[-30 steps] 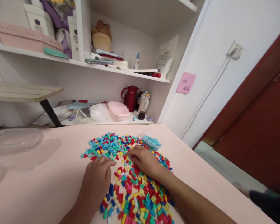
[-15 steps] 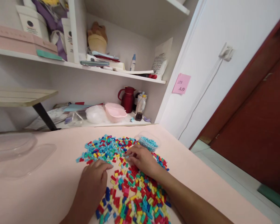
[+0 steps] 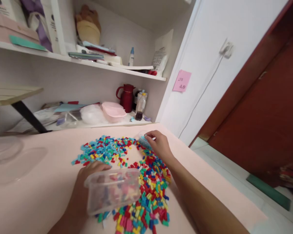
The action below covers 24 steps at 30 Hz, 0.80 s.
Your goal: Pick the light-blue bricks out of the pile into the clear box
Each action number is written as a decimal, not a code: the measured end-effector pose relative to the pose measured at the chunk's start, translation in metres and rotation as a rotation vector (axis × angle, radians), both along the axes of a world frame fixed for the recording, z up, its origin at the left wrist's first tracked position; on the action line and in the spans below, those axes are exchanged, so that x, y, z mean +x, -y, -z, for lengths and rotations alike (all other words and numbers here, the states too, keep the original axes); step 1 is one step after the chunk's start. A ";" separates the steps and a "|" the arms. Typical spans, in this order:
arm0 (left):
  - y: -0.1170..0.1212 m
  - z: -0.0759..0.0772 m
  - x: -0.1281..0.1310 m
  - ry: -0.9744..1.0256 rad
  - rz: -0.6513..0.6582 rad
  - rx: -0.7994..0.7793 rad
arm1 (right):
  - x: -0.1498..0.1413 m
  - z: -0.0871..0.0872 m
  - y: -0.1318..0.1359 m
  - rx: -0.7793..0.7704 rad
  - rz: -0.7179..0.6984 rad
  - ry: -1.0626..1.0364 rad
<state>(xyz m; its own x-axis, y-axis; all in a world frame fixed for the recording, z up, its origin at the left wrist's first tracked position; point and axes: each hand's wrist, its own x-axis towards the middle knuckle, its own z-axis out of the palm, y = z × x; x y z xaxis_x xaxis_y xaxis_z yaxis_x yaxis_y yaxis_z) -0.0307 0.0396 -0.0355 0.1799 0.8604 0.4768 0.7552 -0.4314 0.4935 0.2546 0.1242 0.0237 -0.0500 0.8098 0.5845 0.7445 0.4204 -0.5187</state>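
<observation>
Low over the near part of the brick pile, a clear plastic container (image 3: 113,191) is tilted and blurred. My left hand (image 3: 94,167) is at its far left side, fingers along the upper rim, apparently holding it; the container covers the palm and thumb. My right hand (image 3: 158,143) is over a small clear tub of light-blue bricks (image 3: 145,142), fingers bent and thumb close to the fingertips. Whatever the right fingertips pinch is too small to make out. Small multicoloured toy bricks (image 3: 148,182) spread across the table, with many light-blue ones (image 3: 102,149) in the far left part.
Clear plastic lids (image 3: 26,162) lie on the pink tabletop (image 3: 48,191) at left. Along the back stand a pink bowl (image 3: 113,112), a red jug (image 3: 127,97) and a bottle of dark liquid (image 3: 140,109). A wall (image 3: 172,107) rises at the back right.
My right hand has moved from the bricks, back and right, to the tub. The clear container has come into view at my left hand. The view has turned slightly right.
</observation>
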 end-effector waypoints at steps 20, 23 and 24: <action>0.009 -0.021 0.010 0.216 -0.227 -0.136 | -0.047 -0.053 0.064 -0.149 -0.576 0.129; 0.008 -0.022 0.009 0.244 -0.246 -0.129 | -0.053 -0.073 0.094 -0.376 -0.819 0.240; 0.008 -0.022 0.009 0.248 -0.245 -0.126 | -0.054 -0.080 0.107 -0.385 -0.835 0.272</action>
<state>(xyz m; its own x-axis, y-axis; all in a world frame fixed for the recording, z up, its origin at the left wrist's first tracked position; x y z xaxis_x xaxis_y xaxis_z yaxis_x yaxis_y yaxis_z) -0.0215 0.0317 -0.0134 -0.1464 0.9182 0.3681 0.6793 -0.1772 0.7121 0.2007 0.0172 0.1035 -0.7930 0.5852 0.1692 0.3967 0.7069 -0.5856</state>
